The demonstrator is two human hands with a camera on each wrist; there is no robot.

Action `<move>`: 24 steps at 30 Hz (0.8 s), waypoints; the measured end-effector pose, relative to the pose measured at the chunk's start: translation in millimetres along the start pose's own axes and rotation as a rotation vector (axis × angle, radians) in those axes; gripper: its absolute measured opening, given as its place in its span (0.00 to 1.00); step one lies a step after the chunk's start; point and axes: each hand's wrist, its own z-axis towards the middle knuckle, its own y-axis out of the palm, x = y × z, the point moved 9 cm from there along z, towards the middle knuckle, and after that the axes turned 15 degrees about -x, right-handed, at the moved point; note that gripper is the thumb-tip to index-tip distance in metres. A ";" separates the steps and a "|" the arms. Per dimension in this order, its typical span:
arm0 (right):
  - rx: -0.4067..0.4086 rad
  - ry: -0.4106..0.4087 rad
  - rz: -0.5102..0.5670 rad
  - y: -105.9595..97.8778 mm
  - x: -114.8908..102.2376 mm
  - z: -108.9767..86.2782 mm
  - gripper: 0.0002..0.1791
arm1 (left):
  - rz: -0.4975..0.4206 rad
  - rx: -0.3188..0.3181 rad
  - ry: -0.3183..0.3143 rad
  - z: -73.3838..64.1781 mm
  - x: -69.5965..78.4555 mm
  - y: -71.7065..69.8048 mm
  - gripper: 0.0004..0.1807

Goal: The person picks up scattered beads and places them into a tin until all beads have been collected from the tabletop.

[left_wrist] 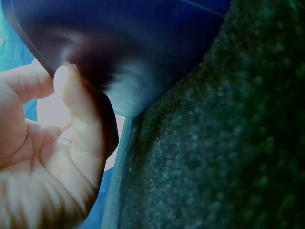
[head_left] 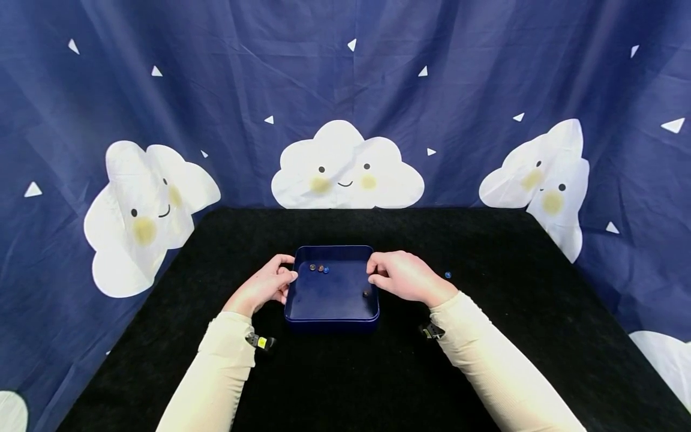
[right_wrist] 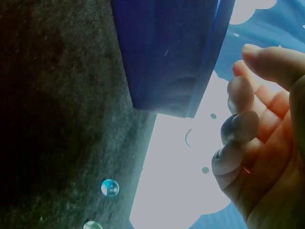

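Note:
A dark blue shallow box [head_left: 332,317] stands on the black table. Three small glass marbles [head_left: 321,268] lie close together at its far left, and a dark marble [head_left: 366,294] lies at its right side, below my right hand. My left hand [head_left: 266,283] grips the box's left side, its thumb [left_wrist: 71,90] pressed against the wall. Over the box's right rim hovers my right hand [head_left: 402,277]. In the right wrist view its fingers [right_wrist: 240,126] curl loosely, the thumb stands apart, and nothing shows between them.
A blue marble [head_left: 448,275] lies on the black cloth [head_left: 518,270] to the right of my right hand. The right wrist view has a second, clear marble [right_wrist: 93,225] near it, cut by the frame's edge. Behind the table hangs a blue curtain [head_left: 302,72] with white clouds.

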 end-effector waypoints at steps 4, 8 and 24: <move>0.003 0.032 0.012 0.7 7.2 -3.3 0.07 | 0.014 -0.002 -0.001 0.3 -0.2 -0.8 0.27; 0.003 0.060 0.027 1.4 15.5 -8.2 0.06 | 0.012 -0.001 -0.004 -0.3 -0.2 -0.9 0.28; 0.026 0.151 0.040 -8.2 70.9 -44.0 0.05 | 0.012 0.002 0.006 -0.2 1.2 -0.3 0.26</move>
